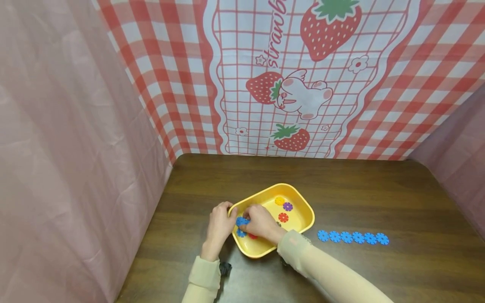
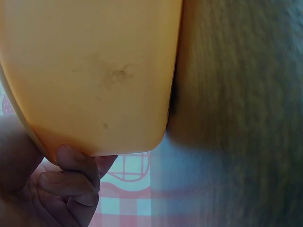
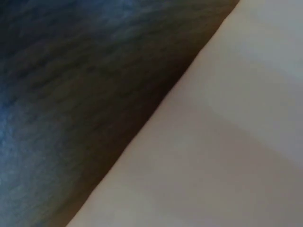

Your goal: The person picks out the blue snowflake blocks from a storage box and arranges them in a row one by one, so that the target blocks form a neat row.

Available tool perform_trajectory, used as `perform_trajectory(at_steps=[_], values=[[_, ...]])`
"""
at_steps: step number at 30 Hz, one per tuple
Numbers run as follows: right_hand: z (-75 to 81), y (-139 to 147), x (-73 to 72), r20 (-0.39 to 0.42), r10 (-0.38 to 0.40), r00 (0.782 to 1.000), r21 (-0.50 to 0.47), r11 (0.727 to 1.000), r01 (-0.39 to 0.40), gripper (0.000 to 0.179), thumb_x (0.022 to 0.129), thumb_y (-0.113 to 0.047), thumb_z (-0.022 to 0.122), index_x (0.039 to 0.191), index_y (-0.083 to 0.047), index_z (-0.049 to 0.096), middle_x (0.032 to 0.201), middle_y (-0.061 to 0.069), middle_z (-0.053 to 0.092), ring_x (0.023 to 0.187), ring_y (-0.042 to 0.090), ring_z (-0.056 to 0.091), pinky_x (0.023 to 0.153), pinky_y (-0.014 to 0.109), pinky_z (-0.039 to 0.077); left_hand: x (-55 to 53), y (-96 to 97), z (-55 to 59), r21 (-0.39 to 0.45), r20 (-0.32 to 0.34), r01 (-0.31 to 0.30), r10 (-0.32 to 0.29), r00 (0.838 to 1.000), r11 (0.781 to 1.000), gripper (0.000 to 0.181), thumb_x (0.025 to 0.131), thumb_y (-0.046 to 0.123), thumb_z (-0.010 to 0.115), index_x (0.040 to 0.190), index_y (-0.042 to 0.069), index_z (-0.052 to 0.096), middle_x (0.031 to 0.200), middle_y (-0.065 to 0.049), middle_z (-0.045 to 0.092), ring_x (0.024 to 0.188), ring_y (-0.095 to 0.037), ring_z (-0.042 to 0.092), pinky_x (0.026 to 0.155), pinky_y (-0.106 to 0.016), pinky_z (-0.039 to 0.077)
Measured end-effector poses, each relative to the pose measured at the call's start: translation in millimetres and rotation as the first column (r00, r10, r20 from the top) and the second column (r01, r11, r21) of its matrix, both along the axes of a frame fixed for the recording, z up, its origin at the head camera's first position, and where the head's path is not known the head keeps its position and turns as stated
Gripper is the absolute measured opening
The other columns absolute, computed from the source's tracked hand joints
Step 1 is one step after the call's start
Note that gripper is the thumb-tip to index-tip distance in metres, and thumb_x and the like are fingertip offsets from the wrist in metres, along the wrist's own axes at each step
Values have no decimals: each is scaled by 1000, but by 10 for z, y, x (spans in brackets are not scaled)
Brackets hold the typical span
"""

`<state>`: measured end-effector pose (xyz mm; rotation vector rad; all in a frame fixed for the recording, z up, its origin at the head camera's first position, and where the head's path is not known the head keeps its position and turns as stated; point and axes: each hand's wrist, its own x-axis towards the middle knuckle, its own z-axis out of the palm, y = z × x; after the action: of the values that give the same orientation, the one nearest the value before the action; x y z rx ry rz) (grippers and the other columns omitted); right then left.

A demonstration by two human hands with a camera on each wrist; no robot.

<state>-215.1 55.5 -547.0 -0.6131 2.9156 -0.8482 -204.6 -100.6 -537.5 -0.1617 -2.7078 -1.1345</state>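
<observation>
Blue, flat, notched round plastic discs (image 1: 241, 233) lie at the left end of a yellow, round-cornered plastic tray (image 1: 304, 210); six more form a row (image 1: 346, 237) on the brown wood-grain table (image 1: 420, 210), right of the tray. The left hand (image 1: 221, 224) grips the tray's rim with curled fingers. The right hand (image 1: 260, 221) has bent fingers at the blue discs; whether they pinch one cannot be told.

shows six blue discs (image 1: 349, 237), lower right; one yellow tray (image 1: 303, 208), lower centre; inside, one yellow disc (image 1: 280, 201), one purple disc (image 1: 288, 206), two red discs (image 1: 283, 217), at least two further blue discs (image 1: 241, 233); one left hand (image 1: 220, 225), one right hand (image 1: 261, 221).
</observation>
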Motion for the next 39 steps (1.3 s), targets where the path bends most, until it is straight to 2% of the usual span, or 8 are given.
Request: perform_trajectory(at_steps=[3, 8, 11, 17, 25, 31, 39], values=[[3, 1, 5, -16, 7, 1000, 2, 1000, -7, 24, 75, -26, 84, 76, -8, 69, 71, -2, 60, 62, 10, 52, 60, 26, 47, -2, 3, -7, 2, 1, -6, 6, 1000, 1000, 11, 90, 14, 70, 87, 4, 69, 84, -7, 67, 69, -26, 63, 60, -38, 50], [49, 9, 7, 15, -14, 1000, -8, 1000, 14, 22, 77, -26, 82, 78, -8, 70, 69, -4, 59, 61, 9, 51, 60, 26, 46, 5, 6, -3, 5, -4, -5, 6, 1000, 1000, 11, 91, 15, 70, 87, 4, 69, 85, -8, 67, 69, -27, 63, 60, -38, 50], [102, 31, 6, 38, -21, 999, -27, 999, 22, 23, 77, -24, 83, 83, -6, 71, 67, -5, 58, 59, 10, 51, 58, 26, 45, 9, 5, -3, 4, -8, -7, 7, 1000, 1000, 11, 90, 14, 70, 87, 4, 69, 86, -8, 67, 70, -27, 64, 61, -39, 51], [200, 134, -1, 28, -29, 999, -27, 999, 30, 30, 74, -23, 86, 93, -2, 75, 69, -4, 60, 61, 11, 52, 59, 26, 46, 5, 3, -14, 6, -2, -7, 7, 1000, 1000, 10, 90, 14, 71, 87, 4, 70, 87, -8, 68, 71, -27, 64, 62, -40, 51], [333, 349, 41, 38, -40, 998, -22, 999, 40, 30, 74, -21, 86, 94, -2, 75, 75, -2, 64, 66, 12, 55, 64, 30, 49, 10, 8, -15, 17, 19, -12, 12, 1000, 1000, 11, 91, 15, 70, 90, 4, 70, 87, -8, 68, 71, -24, 62, 63, -38, 51], [429, 569, 97, -6, -29, 1000, -9, 1000, 29, 24, 72, -21, 87, 88, -7, 75, 72, -7, 61, 65, 8, 53, 63, 28, 46, 15, 7, -18, 19, 19, -16, 15, 1000, 1000, 10, 91, 13, 70, 89, 4, 70, 87, -8, 68, 71, -24, 62, 63, -38, 51], [539, 881, 173, 11, -7, 1000, -11, 1000, 7, 25, 74, -20, 88, 90, -6, 75, 72, -5, 60, 60, 9, 49, 56, 25, 43, 9, 1, -24, 24, 4, -8, 8, 1000, 1000, 10, 90, 13, 70, 89, 3, 70, 86, -8, 67, 70, -23, 62, 63, -38, 51]])
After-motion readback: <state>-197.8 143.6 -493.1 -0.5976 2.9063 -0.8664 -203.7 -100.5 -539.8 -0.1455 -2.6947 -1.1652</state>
